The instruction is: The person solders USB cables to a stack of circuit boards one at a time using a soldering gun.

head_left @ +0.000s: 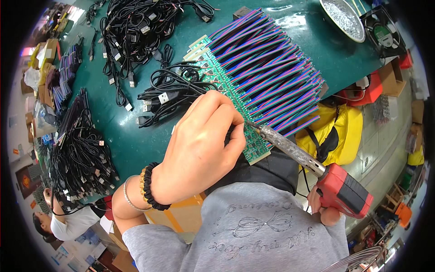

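My left hand (204,145) hovers over the near end of a long row of green circuit boards (226,86), fingers pinched together; whatever they pinch is too thin to make out. My right hand (324,206) grips the red handle of a soldering iron (317,165), whose metal tip reaches the boards right by my left fingertips. Flat striped ribbon wires (272,68) in red, blue and green fan out to the right from the boards. All of this lies on a dark green table (136,145).
Loose black cables with plugs (170,93) lie left of the boards, more (136,27) at the far side, and a bundled heap (77,154) at the left. A metal bowl (342,18) and a fan (380,31) stand far right. A yellow bag (337,136) lies below. Another person (63,222) sits lower left.
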Demonstrator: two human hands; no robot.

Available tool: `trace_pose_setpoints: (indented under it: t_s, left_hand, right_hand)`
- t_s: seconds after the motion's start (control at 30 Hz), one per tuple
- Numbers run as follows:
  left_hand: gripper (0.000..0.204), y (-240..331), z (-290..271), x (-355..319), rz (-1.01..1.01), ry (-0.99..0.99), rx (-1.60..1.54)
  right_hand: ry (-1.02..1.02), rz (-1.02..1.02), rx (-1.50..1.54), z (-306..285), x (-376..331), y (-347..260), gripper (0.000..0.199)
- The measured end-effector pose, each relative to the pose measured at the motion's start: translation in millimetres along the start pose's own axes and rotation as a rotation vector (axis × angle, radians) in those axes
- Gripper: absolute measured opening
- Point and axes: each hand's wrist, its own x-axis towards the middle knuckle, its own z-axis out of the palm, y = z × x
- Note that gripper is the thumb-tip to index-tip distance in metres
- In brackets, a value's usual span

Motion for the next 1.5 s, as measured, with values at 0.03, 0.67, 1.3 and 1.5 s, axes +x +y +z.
trace_pose_setpoints:
  t_s: [0.03,0.67,1.3,1.5]
  left_hand:
    - [0.014,0,-1,1,-0.001,0.000,0.000]
    - [0.014,-3,-6,4,0.047,-0.047,0.030]
    - [0.019,0,-3,4,0.066,-0.020,0.078]
    - [0.013,-5,-1,-1,0.106,0.003,0.090]
  right_hand:
    - [-0.012,0.074,-0.093,-2,-2,-5,0.010]
    - [-0.164,0.443,-0.052,-12,12,-24,0.052]
    - [-0.006,0.295,0.159,-6,6,-7,0.040]
    - [0.220,0.407,-0.275,32,28,-15,0.100]
